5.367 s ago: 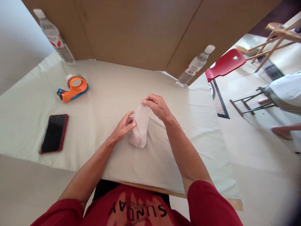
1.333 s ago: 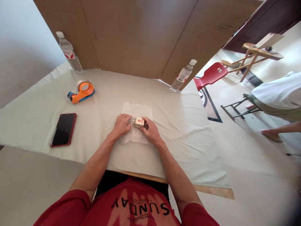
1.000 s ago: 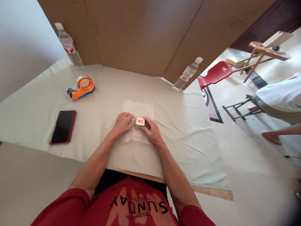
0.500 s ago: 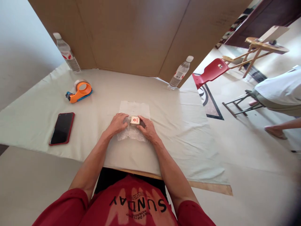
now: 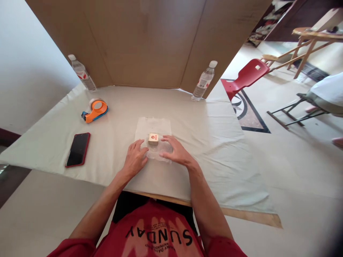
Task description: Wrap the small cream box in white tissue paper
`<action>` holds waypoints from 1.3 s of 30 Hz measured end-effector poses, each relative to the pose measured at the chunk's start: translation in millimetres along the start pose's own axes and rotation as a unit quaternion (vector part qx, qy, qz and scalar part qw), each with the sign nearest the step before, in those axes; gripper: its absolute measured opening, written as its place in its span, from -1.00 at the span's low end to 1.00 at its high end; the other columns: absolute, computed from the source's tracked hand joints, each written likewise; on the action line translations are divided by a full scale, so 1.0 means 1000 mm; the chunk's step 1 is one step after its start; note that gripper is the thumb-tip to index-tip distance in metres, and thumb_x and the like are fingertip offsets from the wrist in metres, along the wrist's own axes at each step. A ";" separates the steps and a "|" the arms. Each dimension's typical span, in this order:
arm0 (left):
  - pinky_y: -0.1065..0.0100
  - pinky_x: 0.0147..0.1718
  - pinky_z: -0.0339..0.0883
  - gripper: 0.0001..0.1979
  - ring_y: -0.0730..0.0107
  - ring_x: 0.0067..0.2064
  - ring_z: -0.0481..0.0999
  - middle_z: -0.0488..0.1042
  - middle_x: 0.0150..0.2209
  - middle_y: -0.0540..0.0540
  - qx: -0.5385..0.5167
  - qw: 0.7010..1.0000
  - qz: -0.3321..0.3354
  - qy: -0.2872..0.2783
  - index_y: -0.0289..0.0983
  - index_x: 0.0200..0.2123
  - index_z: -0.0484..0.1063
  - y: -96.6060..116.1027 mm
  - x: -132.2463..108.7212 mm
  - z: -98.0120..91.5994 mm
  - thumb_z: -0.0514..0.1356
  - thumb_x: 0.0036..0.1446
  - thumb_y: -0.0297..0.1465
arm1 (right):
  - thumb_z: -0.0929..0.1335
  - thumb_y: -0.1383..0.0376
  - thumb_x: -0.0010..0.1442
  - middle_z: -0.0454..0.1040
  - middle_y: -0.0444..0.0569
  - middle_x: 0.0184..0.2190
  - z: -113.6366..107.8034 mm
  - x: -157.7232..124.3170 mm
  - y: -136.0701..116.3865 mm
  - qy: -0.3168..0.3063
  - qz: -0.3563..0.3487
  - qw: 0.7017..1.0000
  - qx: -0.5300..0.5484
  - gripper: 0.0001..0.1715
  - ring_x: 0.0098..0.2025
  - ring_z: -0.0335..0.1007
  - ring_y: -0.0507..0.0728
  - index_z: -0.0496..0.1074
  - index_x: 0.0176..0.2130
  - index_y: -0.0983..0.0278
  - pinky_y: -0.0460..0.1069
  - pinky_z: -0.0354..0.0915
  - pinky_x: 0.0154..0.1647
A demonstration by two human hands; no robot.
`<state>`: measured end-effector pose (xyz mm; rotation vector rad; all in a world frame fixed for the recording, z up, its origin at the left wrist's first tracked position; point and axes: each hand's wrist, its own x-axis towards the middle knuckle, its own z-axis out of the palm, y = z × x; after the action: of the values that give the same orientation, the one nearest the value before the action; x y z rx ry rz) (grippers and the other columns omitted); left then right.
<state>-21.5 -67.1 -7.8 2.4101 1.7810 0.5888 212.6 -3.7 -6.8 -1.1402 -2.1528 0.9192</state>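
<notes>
A small cream box with a red print (image 5: 153,139) rests on a sheet of clear bubble wrap (image 5: 152,125) spread on the cloth. My left hand (image 5: 134,157) lies at the wrap's left edge, fingers apart and curved, a short way from the box. On the other side my right hand (image 5: 177,151) is spread open over the wrap's right part, thumb and fingers apart, with a gap between it and the box. Neither hand holds anything.
To the left are a red-cased phone (image 5: 78,150) and an orange tape dispenser (image 5: 97,110). Two water bottles (image 5: 82,73) (image 5: 205,81) stand before a tall cardboard panel (image 5: 144,43). Beyond the table's right side are a red chair (image 5: 249,76) and a seated person (image 5: 328,92).
My right hand has let go of the box and drawn back to the right. The left hand has moved slightly down, toward me. The camera view has shifted a little.
</notes>
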 end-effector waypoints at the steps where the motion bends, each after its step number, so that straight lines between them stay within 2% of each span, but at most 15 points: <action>1: -0.09 0.23 0.24 -0.81 -0.06 0.28 0.32 0.36 0.23 -0.31 -0.014 1.000 -0.005 0.014 -0.24 -0.18 0.52 0.000 0.003 0.003 0.23 0.11 -0.52 | 0.50 -0.03 0.04 0.29 0.13 0.32 0.000 -0.006 -0.004 -0.012 -0.012 0.999 -0.038 -0.23 0.35 0.20 0.36 0.37 0.17 0.12 0.31 0.14 0.32; 3: -0.06 0.20 0.28 -0.93 0.01 0.23 0.38 0.41 0.19 -0.26 -0.052 0.998 -0.022 0.036 -0.22 -0.29 0.50 -0.001 0.010 0.006 0.22 0.16 -0.47 | 0.54 0.04 0.00 0.30 0.19 0.31 0.005 -0.014 -0.012 -0.016 -0.030 0.994 -0.108 -0.18 0.33 0.22 0.41 0.36 0.19 0.15 0.33 0.16 0.28; 4: -0.04 0.18 0.30 -0.95 0.04 0.21 0.41 0.43 0.17 -0.25 -0.074 0.996 -0.034 0.043 -0.22 -0.33 0.49 -0.002 0.014 0.006 0.21 0.18 -0.45 | 0.54 0.12 0.02 0.33 0.21 0.28 0.008 -0.016 -0.014 -0.008 -0.033 0.990 -0.134 -0.27 0.31 0.26 0.40 0.39 0.16 0.18 0.33 0.19 0.25; 7: 0.04 0.10 0.39 -0.92 0.10 0.15 0.47 0.48 0.11 -0.23 -0.146 0.985 -0.080 0.044 -0.22 -0.39 0.47 -0.006 0.028 0.002 0.20 0.17 -0.43 | 0.42 0.36 0.14 0.49 0.15 0.13 0.014 -0.008 -0.016 0.046 -0.031 0.985 -0.161 -0.72 0.18 0.41 0.33 0.51 -0.10 0.20 0.27 0.27 0.16; 10: 0.16 -0.06 0.47 -0.95 0.13 0.12 0.49 0.49 0.09 -0.22 -0.210 0.970 -0.119 0.034 -0.22 -0.39 0.46 -0.010 0.045 -0.004 0.20 0.12 -0.44 | 0.36 0.38 0.18 0.55 0.09 0.04 0.009 0.015 -0.012 0.083 -0.021 0.988 -0.129 -0.88 0.09 0.47 0.27 0.50 -0.28 0.19 0.22 0.31 0.11; 12: 0.20 -0.08 0.47 -0.98 0.14 0.13 0.49 0.50 0.10 -0.20 -0.246 0.960 -0.131 0.027 -0.21 -0.38 0.46 -0.012 0.054 -0.005 0.21 0.09 -0.42 | 0.36 0.34 0.17 0.54 0.08 0.07 0.004 0.032 -0.009 0.063 -0.011 0.995 -0.082 -0.93 0.06 0.48 0.25 0.49 -0.33 0.20 0.18 0.32 0.08; 14: 0.19 -0.04 0.44 -0.96 0.15 0.11 0.51 0.53 0.08 -0.17 -0.284 0.947 -0.150 0.020 -0.22 -0.41 0.45 -0.013 0.062 -0.003 0.22 0.08 -0.39 | 0.36 0.29 0.16 0.53 0.07 0.07 0.001 0.045 -0.005 0.040 0.005 0.999 -0.017 -0.92 0.03 0.49 0.22 0.47 -0.37 0.22 0.12 0.34 0.04; 17: 0.19 0.03 0.38 -0.89 0.18 0.03 0.56 0.61 -0.02 -0.15 -0.345 0.920 -0.182 0.016 -0.23 -0.47 0.42 -0.014 0.070 0.005 0.23 0.05 -0.35 | 0.36 0.22 0.14 0.59 0.04 -0.05 0.003 0.055 0.001 0.034 0.049 0.995 0.077 -0.85 -0.10 0.51 0.16 0.45 -0.41 0.23 0.04 0.35 -0.08; 22: 0.28 -0.08 0.38 -0.84 0.27 -0.12 0.58 0.63 -0.14 -0.13 -0.413 0.890 -0.194 0.025 -0.25 -0.47 0.41 -0.016 0.074 0.013 0.22 0.02 -0.27 | 0.35 0.17 0.11 0.62 -0.03 -0.23 0.008 0.053 0.006 0.055 0.088 0.984 0.142 -0.81 -0.26 0.46 0.09 0.45 -0.42 0.24 -0.02 0.33 -0.19; 27: 0.35 -0.21 0.35 -0.81 0.35 -0.27 0.52 0.60 -0.34 -0.04 -0.401 0.894 -0.200 0.028 -0.26 -0.44 0.46 -0.013 0.065 0.012 0.22 0.01 -0.24 | 0.37 0.17 0.06 0.54 -0.12 -0.44 0.012 0.043 0.000 0.070 0.092 0.983 0.143 -0.82 -0.37 0.40 0.07 0.47 -0.41 0.23 -0.04 0.30 -0.28; 34: 0.40 -0.35 0.31 -0.82 0.40 -0.38 0.45 0.51 -0.47 0.02 -0.375 0.903 -0.208 0.024 -0.25 -0.47 0.47 -0.006 0.052 0.011 0.22 0.02 -0.26 | 0.36 0.18 0.07 0.51 -0.12 -0.46 0.016 0.029 0.003 0.060 0.120 0.980 0.144 -0.83 -0.40 0.37 0.08 0.46 -0.41 0.23 -0.03 0.28 -0.34; 36: 0.40 -0.36 0.29 -0.82 0.40 -0.39 0.43 0.49 -0.48 0.03 -0.368 0.906 -0.210 0.018 -0.25 -0.48 0.46 -0.006 0.053 0.010 0.22 0.02 -0.26 | 0.36 0.19 0.09 0.51 -0.10 -0.45 0.012 0.025 0.003 0.092 0.123 0.983 0.103 -0.85 -0.37 0.39 0.11 0.43 -0.42 0.21 0.01 0.31 -0.29; 39: 0.40 -0.38 0.27 -0.83 0.41 -0.40 0.41 0.47 -0.50 0.04 -0.361 0.908 -0.210 0.011 -0.25 -0.50 0.45 -0.007 0.055 0.009 0.22 0.02 -0.27 | 0.32 0.25 0.17 0.55 -0.02 -0.33 0.003 0.016 -0.010 0.202 0.073 0.977 -0.011 -0.89 -0.25 0.43 0.18 0.45 -0.36 0.19 0.09 0.33 -0.14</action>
<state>-11.1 -12.7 -3.9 1.4852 1.6146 0.9933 197.4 4.8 0.8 -1.3767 -1.7726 0.6561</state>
